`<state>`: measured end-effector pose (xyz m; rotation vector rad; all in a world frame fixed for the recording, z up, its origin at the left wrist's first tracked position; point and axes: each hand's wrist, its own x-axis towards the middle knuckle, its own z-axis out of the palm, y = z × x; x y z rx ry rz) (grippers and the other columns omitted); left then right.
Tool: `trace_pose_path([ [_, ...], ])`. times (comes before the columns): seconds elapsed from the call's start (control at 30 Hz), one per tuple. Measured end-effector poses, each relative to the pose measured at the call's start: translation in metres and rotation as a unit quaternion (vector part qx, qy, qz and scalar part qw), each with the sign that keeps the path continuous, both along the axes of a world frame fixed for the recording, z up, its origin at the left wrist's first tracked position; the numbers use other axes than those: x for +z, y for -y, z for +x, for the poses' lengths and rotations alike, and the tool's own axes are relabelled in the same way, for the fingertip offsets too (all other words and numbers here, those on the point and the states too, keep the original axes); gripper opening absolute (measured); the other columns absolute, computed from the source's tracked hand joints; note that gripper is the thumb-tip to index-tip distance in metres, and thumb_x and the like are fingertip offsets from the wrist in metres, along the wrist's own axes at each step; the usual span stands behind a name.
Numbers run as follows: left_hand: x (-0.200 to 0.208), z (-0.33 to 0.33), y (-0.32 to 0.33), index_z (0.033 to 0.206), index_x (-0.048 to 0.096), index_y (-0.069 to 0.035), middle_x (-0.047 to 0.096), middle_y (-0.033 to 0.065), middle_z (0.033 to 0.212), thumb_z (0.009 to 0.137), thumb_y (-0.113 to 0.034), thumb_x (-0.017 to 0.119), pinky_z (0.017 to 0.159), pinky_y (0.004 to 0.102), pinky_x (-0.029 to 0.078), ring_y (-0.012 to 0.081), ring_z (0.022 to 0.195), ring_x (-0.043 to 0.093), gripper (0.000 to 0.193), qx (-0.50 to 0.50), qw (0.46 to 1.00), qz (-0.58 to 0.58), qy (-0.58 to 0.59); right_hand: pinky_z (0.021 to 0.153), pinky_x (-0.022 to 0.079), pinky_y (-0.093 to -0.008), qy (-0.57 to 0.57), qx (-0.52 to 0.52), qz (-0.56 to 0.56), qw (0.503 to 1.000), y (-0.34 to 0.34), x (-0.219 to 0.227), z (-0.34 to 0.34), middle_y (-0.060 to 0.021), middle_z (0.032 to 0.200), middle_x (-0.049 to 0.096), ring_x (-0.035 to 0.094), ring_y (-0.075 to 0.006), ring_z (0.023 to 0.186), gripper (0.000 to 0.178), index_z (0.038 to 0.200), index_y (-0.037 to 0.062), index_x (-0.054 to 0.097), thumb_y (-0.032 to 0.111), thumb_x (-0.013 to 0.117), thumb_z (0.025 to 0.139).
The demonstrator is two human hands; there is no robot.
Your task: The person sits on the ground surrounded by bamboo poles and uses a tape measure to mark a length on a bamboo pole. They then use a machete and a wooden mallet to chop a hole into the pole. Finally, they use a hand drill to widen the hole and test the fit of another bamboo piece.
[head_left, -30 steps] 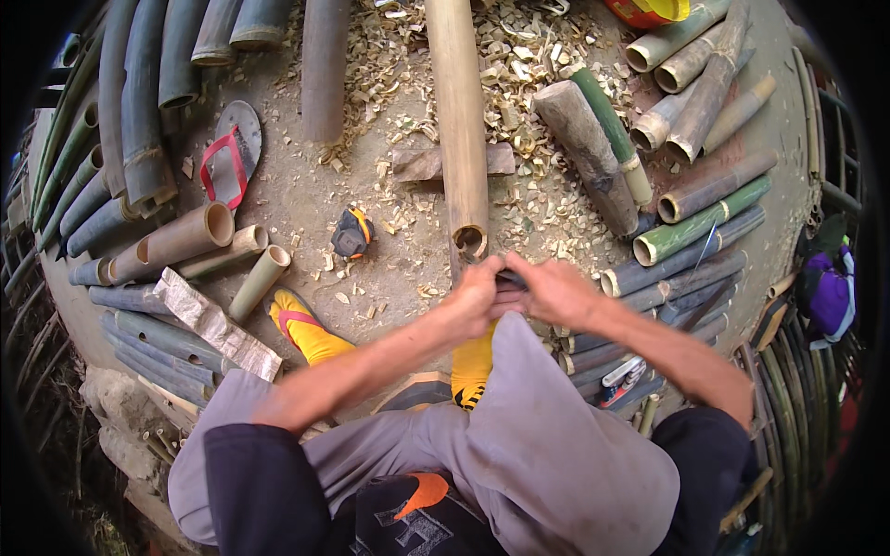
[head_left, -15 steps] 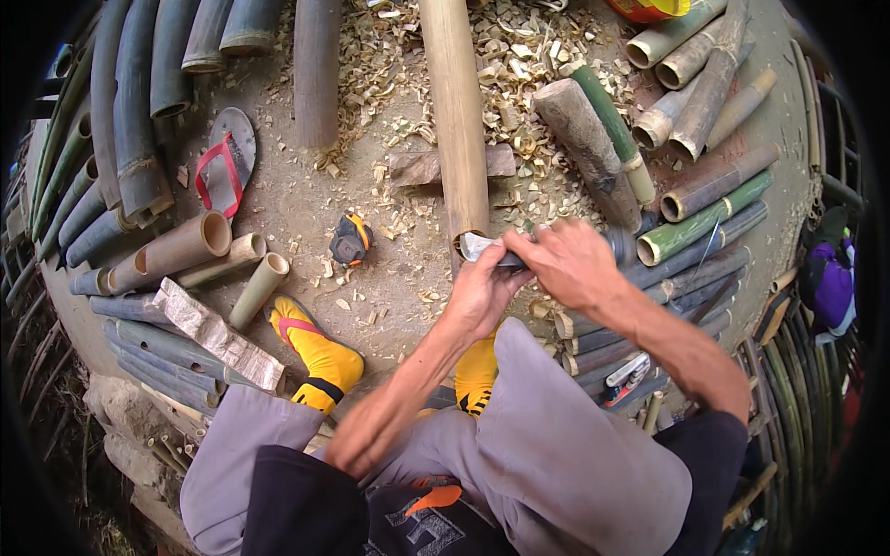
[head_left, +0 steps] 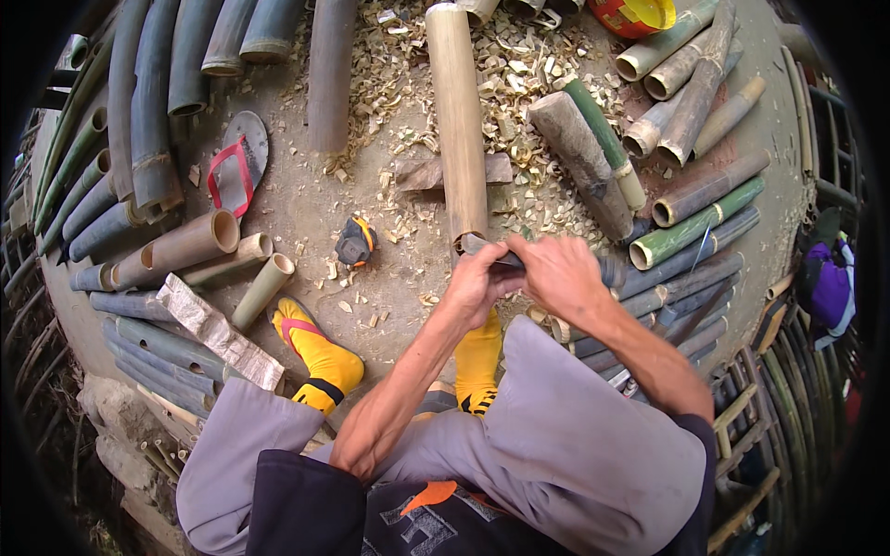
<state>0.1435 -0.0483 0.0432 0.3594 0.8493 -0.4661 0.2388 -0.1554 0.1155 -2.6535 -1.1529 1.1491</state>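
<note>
A pale scraped bamboo tube (head_left: 459,130) points toward me, its near end raised on a wooden block (head_left: 417,174). At that hollow near end lies a grey metal blade (head_left: 475,244), seemingly of a knife. My left hand (head_left: 475,287) pinches the blade near its tip, thumb on top. My right hand (head_left: 561,273) is closed further along the same tool, knuckles up, close beside the left. Its fingers cover most of the tool, and a dark blurred part past the hand may be its handle. Whether the blade touches the tube's rim I cannot tell.
Wood chips (head_left: 519,111) litter the ground around the tube. A tape measure (head_left: 355,243) and a sandal (head_left: 239,162) lie to the left. Cut bamboo pieces (head_left: 176,250) line both sides. A thick log (head_left: 584,162) lies right of the tube, and a yellow-red container (head_left: 635,14) stands far right.
The blade has turned, showing less of its bright face. My right hand and forearm have shifted slightly left and down. The whole view has tilted a little, bringing the tube's far end into sight.
</note>
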Motion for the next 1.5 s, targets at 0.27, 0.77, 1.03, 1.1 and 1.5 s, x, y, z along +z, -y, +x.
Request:
trace_pose_path([
  [0.27, 0.011, -0.028, 0.024, 0.135, 0.043, -0.015, 0.038, 0.0094, 0.144, 0.084, -0.056, 0.06, 0.111, 0.0455, 0.03, 0.0242, 0.133, 0.035, 0.067, 0.131, 0.959, -0.232, 0.098, 0.065, 0.05, -0.0426, -0.021, 0.114, 0.01, 0.993, 0.005, -0.018, 0.018, -0.0111, 0.072, 0.068, 0.067, -0.0292, 0.068, 0.024, 0.091, 0.0041, 0.068, 0.022, 0.065, 0.076],
  [0.77, 0.032, -0.095, -0.071, 0.092, 0.058, 0.0, 0.061, 0.0121, 0.077, 0.063, -0.022, 0.07, 0.065, 0.0359, 0.048, 0.023, 0.068, 0.058, 0.038, -0.395, 0.779, 0.438, 0.211, 0.085, 0.046, -0.0451, -0.057, 0.307, 0.256, 0.915, -0.031, 0.002, -0.042, -0.0137, 0.087, 0.064, 0.061, -0.0299, 0.089, 0.025, 0.102, 0.0038, 0.052, 0.015, 0.058, 0.08],
  [1.03, 0.012, -0.125, -0.085, 0.096, 0.063, -0.006, 0.065, 0.0115, 0.075, 0.064, -0.018, 0.076, 0.065, 0.0352, 0.051, 0.0205, 0.065, 0.063, 0.036, -0.324, 0.704, 0.624, 0.1, 0.061, 0.053, -0.0451, -0.211, 0.244, 0.278, 0.905, -0.089, -0.059, -0.044, -0.0162, 0.072, 0.065, 0.066, -0.0364, 0.069, 0.017, 0.097, 0.0034, 0.055, 0.012, 0.053, 0.083],
  [1.1, 0.02, -0.097, -0.126, 0.094, 0.065, -0.008, 0.066, 0.0125, 0.074, 0.063, -0.018, 0.076, 0.063, 0.0363, 0.052, 0.024, 0.064, 0.065, 0.034, -0.429, 0.665, 0.601, 0.11, 0.063, 0.053, -0.0456, -0.25, 0.175, 0.248, 0.92, -0.097, -0.054, -0.035, -0.0165, 0.073, 0.062, 0.064, -0.0363, 0.07, 0.019, 0.101, 0.0051, 0.051, 0.011, 0.052, 0.083],
  [1.5, 0.053, 0.123, -0.178, 0.075, 0.061, -0.01, 0.063, 0.0074, 0.068, 0.059, -0.017, 0.069, 0.062, 0.039, 0.052, 0.0268, 0.068, 0.064, 0.019, -0.702, 0.161, 0.518, 0.462, 0.065, 0.048, -0.0478, -0.112, -0.377, 0.428, 0.814, -0.109, -0.053, -0.051, -0.0259, 0.088, 0.057, 0.059, -0.0458, 0.078, 0.046, 0.118, 0.0, 0.039, -0.003, 0.061, 0.077],
])
